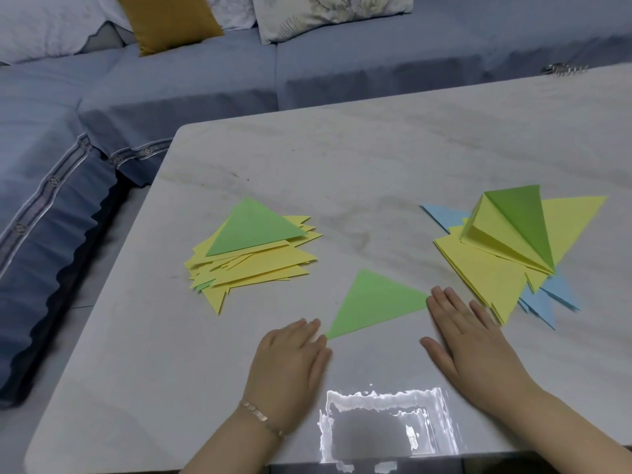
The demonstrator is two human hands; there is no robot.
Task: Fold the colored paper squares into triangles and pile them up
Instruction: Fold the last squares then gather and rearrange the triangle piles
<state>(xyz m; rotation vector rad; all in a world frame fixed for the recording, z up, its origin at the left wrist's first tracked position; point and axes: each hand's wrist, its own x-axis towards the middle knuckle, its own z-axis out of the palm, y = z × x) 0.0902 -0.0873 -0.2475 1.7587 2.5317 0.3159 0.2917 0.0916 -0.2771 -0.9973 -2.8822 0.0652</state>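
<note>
Two flat, released hands, left hand [290,359] and right hand [470,340], flank one green triangle [374,304] between left pile [254,254] and right pile [502,258].

Green folded triangle [374,304], yellow pile topped green [253,251], white marbled tabletop [376,159], blue sofa [171,83], mustard cushion [167,22] were shown.

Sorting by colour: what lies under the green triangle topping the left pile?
Under the green triangle lie fanned yellow triangles, with one green edge peeking out low left. Whatever it fully covers is hidden.
</note>
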